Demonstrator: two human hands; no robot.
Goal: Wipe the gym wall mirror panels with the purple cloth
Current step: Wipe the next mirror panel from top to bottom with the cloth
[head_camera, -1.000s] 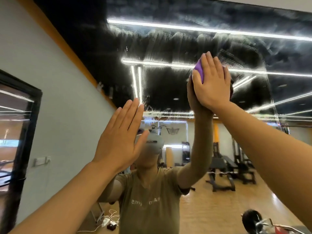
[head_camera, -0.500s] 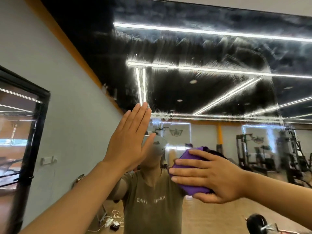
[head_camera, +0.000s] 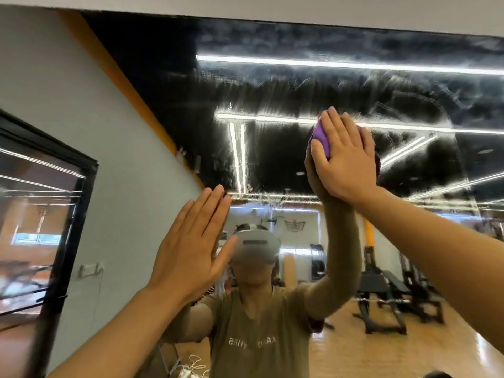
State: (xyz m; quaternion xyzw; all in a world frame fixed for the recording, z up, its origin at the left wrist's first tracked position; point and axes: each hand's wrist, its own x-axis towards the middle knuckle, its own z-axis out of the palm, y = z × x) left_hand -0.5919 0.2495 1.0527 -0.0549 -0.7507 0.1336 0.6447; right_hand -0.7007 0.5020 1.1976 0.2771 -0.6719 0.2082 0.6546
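The wall mirror (head_camera: 286,159) fills the view ahead, streaked with hazy wipe marks across its upper part. My right hand (head_camera: 343,156) is raised high and presses the purple cloth (head_camera: 320,140) flat against the glass with straight fingers; only the cloth's left edge shows past my fingers. My left hand (head_camera: 191,249) lies flat on the mirror lower and to the left, fingers straight and together, holding nothing. My reflection stands directly in front of me.
A grey side wall (head_camera: 109,159) with an orange band meets the mirror's left edge. A black-framed window (head_camera: 68,214) and a wall socket (head_camera: 88,270) sit on that wall. Reflected gym benches (head_camera: 387,290) and a wooden floor show at the lower right.
My right hand has swept the cloth from mid-height by my reflection's chest back up to the upper mirror. My left hand has stayed flat on the glass.
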